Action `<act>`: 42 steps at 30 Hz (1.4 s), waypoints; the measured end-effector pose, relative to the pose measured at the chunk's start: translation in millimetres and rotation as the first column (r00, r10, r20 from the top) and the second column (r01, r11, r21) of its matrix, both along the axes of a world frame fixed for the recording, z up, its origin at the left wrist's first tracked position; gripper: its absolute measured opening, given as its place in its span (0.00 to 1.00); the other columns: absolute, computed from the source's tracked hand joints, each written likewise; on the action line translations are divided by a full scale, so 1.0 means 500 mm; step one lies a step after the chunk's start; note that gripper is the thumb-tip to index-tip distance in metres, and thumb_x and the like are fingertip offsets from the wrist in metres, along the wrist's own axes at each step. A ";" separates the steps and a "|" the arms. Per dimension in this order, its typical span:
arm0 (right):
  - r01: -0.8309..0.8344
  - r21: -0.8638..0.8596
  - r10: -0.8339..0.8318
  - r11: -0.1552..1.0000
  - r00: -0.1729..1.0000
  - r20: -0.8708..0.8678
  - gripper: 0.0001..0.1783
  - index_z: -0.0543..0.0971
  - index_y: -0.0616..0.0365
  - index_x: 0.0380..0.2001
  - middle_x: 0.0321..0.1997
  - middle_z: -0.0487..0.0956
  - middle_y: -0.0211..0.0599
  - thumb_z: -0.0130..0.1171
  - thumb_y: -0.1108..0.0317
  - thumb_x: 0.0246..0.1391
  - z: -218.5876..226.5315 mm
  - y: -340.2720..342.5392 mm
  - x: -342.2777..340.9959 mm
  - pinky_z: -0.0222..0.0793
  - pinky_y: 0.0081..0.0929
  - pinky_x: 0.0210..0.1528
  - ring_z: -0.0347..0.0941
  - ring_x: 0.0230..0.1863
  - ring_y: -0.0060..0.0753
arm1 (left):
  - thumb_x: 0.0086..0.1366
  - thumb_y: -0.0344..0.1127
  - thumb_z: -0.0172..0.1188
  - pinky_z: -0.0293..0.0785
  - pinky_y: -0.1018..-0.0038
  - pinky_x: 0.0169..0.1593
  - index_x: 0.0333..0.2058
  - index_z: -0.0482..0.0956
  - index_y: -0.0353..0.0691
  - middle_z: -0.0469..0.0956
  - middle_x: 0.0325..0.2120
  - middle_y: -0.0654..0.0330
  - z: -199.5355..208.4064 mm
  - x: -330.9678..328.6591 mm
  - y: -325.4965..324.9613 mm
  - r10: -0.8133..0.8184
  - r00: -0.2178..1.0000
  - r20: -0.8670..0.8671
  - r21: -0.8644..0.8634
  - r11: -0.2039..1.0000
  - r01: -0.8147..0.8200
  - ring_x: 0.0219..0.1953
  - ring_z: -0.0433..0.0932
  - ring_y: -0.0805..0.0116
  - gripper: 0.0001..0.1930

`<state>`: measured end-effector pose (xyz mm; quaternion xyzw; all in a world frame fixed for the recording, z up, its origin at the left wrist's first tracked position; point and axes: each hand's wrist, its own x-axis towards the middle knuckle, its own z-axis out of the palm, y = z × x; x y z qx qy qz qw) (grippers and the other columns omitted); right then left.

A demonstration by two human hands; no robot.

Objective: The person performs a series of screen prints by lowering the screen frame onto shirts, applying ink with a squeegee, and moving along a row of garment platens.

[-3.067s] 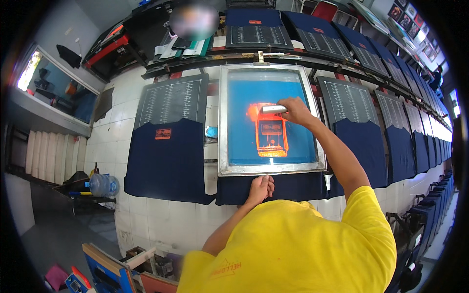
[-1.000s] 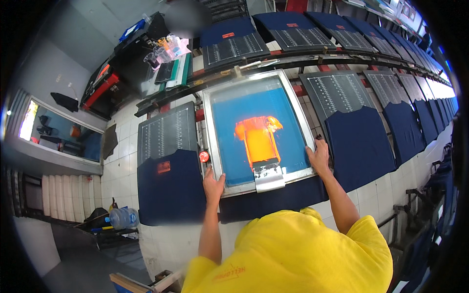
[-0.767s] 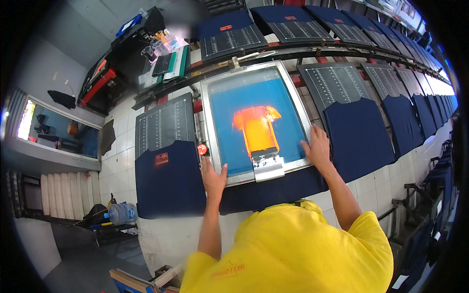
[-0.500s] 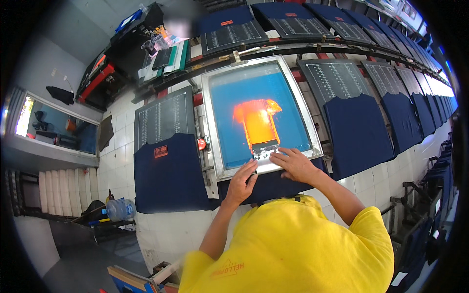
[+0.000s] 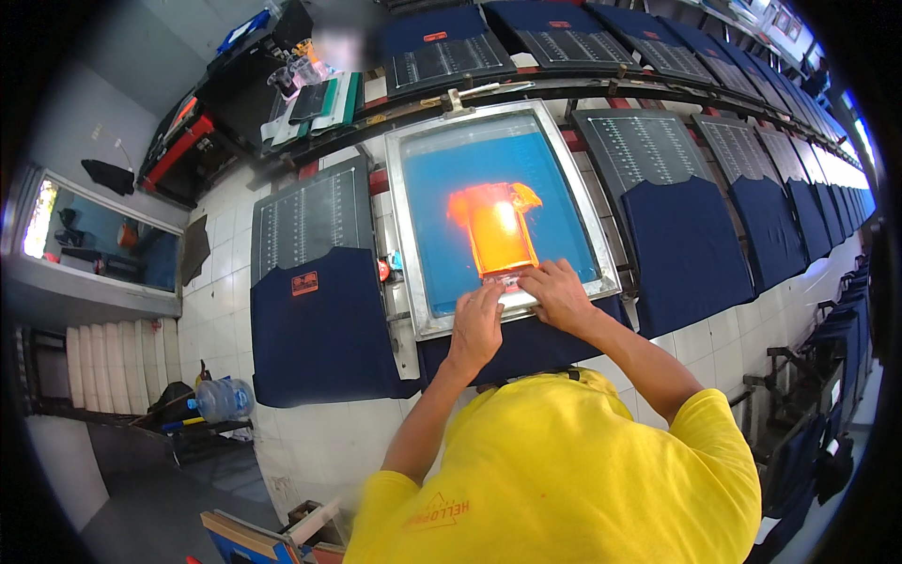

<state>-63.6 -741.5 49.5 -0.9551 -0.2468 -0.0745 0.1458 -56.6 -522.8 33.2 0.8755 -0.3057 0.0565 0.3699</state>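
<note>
A screen-printing frame (image 5: 401,235) with a silver metal rim and blue mesh (image 5: 442,174) lies in front of me over a dark blue garment (image 5: 545,346). Bright orange ink (image 5: 498,221) covers a patch in the middle of the mesh, with a rectangular streak running toward me. At the streak's near end is a squeegee (image 5: 507,280), mostly covered by my fingers. My left hand (image 5: 477,324) grips its left side, fingers bent over the top. On its right side, my right hand (image 5: 564,299) has its fingers closed the same way.
Left of the frame, a navy shirt (image 5: 324,329) with a small orange print is on a grey board (image 5: 315,216). More navy shirts (image 5: 691,254) on boards line the right and the far row. Cups (image 5: 299,75) and folders (image 5: 329,103) sit back left; a water bottle (image 5: 224,399) lies lower left.
My fingers, flatter and more spread before, have closed around the squeegee. My left hand has moved up and inward. The squeegee looks tilted differently, with less of its blade side showing.
</note>
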 end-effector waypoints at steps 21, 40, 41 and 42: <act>0.063 0.085 -0.076 0.994 0.986 0.150 0.15 0.80 0.49 0.35 0.40 0.81 0.28 0.67 0.72 0.39 0.005 -0.001 0.173 0.66 0.40 0.43 0.75 0.44 0.36 | 0.66 0.28 0.56 0.61 0.59 0.53 0.54 0.75 0.38 0.80 0.50 0.52 0.019 0.171 -0.009 0.032 0.981 0.190 0.055 0.998 -0.043 0.52 0.78 0.59 0.17; 0.063 0.044 -0.068 0.997 0.991 0.119 0.12 0.81 0.53 0.32 0.39 0.82 0.34 0.68 0.69 0.39 -0.031 -0.013 0.231 0.69 0.40 0.47 0.76 0.41 0.40 | 0.67 0.31 0.53 0.59 0.61 0.49 0.52 0.77 0.42 0.81 0.49 0.55 -0.029 0.219 -0.031 0.062 0.984 0.168 0.123 0.989 -0.083 0.49 0.80 0.61 0.15; 0.073 0.047 -0.077 0.996 0.992 0.100 0.12 0.81 0.53 0.32 0.38 0.83 0.35 0.68 0.69 0.40 -0.030 -0.020 0.254 0.70 0.41 0.48 0.77 0.42 0.42 | 0.70 0.33 0.51 0.59 0.61 0.49 0.51 0.78 0.42 0.82 0.48 0.54 -0.016 0.239 -0.033 0.058 0.989 0.136 0.131 0.988 -0.076 0.48 0.80 0.60 0.14; 0.075 0.048 -0.079 0.996 0.993 0.088 0.11 0.82 0.52 0.31 0.37 0.83 0.35 0.69 0.68 0.40 -0.023 -0.025 0.281 0.71 0.42 0.49 0.77 0.42 0.43 | 0.72 0.35 0.49 0.60 0.61 0.49 0.50 0.79 0.42 0.82 0.47 0.54 -0.003 0.263 -0.035 0.062 0.992 0.111 0.136 0.988 -0.077 0.47 0.80 0.59 0.13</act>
